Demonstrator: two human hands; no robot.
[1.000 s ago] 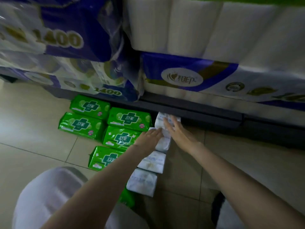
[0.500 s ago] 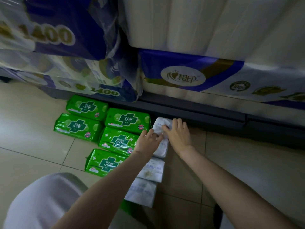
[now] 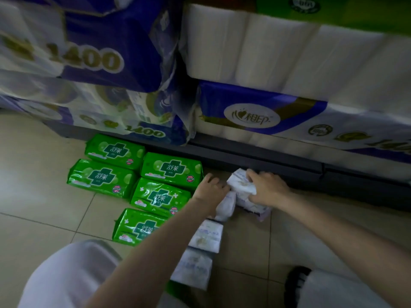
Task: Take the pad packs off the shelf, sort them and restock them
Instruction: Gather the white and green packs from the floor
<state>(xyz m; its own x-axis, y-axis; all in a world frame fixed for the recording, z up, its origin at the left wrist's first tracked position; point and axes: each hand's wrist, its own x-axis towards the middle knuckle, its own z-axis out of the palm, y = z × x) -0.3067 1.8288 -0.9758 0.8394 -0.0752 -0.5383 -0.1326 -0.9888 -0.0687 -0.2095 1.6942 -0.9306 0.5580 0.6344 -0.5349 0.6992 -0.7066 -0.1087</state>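
- Low in the frame, pale trouser knees (image 3: 66, 276) at left and right, bare forearms reaching up toward centre.
- Just above, white pad packs (image 3: 208, 236) in a column on the tiled floor (image 3: 33, 196), centre frame: soft white wrappers with faint bluish print. Two lying flat nearest, one more on edge under the left hand, another in the right hand, and a lilac-edged one beneath it; about five white, count unsure where they overlap.
- Left of the column, green pad packs (image 3: 160, 196): glossy green plastic, dark green cross logo, red round sticker. Five counted, flat on the floor, touching one another.
- Left hand (image 3: 210, 188): fingers bent, tips against the white pack standing on edge; grip not clearly seen.
- Right hand (image 3: 266, 187): fingers and thumb curled round a crumpled white pack, raised just off the pile.
- Beyond, dark shelf base (image 3: 255, 156) across mid-frame.
- Upper frame, bulk tissue-roll packs (image 3: 255, 47), white and purple, "1400" at upper left.
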